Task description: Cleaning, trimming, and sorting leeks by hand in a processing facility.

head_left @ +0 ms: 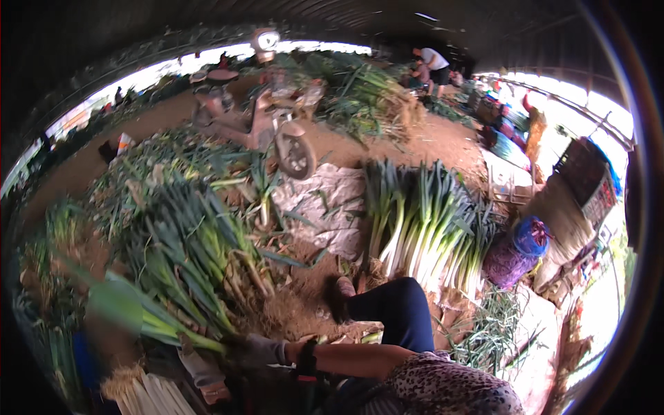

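Observation:
My right hand [257,350], in a grey glove, reaches across from the lower right and is closed around the root end of a leek [176,324]. The leek slants up to the left, its broad green leaves smeared by motion. Against its underside is my left hand [199,366], also in a grey glove; its fingers are mostly hidden. Below the leek lie pale leek stalks [155,394] with their root ends together. Just beyond my hands a large heap of leeks [183,242] rests on the soil, roots toward me.
Cleaned leeks [422,228] lie in a row beyond my bent knee [398,311], beside a pale cloth [332,207]. A purple sack [515,256] and a crate [588,183] stand at the right. A scooter [259,117] is parked farther off. Other people [432,66] work at the back.

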The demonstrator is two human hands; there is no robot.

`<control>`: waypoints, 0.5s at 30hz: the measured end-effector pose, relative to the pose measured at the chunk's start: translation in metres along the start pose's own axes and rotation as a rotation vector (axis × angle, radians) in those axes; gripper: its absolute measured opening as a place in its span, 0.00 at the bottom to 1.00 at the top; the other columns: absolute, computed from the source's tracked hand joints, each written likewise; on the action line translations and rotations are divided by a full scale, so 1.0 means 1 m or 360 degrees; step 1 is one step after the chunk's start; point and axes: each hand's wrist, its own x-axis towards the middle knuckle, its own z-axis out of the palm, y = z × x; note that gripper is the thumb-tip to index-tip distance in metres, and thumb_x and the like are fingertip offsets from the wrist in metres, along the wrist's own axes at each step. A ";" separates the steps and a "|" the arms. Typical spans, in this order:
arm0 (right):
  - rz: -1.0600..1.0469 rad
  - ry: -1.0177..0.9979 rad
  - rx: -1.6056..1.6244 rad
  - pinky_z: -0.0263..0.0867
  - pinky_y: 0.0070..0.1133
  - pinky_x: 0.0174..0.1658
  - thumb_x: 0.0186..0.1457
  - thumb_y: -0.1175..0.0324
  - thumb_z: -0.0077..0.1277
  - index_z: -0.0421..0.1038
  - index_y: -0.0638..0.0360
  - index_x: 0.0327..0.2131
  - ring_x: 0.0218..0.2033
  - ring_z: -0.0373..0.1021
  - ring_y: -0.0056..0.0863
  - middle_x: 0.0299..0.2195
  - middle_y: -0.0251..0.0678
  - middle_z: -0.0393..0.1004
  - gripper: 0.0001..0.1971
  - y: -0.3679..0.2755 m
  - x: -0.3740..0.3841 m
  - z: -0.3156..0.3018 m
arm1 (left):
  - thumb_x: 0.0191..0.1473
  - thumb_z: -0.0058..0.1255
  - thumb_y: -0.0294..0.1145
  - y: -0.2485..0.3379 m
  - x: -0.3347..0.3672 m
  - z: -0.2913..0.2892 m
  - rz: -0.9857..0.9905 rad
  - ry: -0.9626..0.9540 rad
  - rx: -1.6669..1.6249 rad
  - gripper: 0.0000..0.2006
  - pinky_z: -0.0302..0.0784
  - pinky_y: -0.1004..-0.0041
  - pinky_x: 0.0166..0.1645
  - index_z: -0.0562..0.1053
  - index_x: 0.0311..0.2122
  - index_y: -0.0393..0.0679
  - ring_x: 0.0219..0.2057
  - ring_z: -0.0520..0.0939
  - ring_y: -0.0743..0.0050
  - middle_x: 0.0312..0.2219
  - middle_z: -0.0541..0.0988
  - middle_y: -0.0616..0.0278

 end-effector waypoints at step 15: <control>0.0412 0.0157 0.1157 0.73 0.16 0.44 0.59 0.72 0.65 0.70 0.65 0.55 0.41 0.75 0.16 0.39 0.31 0.80 0.23 -0.024 0.012 0.008 | 0.65 0.58 0.39 0.064 -0.032 0.064 0.0032 -0.0501 -0.0462 0.28 0.81 0.52 0.57 0.67 0.64 0.36 0.50 0.84 0.51 0.47 0.81 0.52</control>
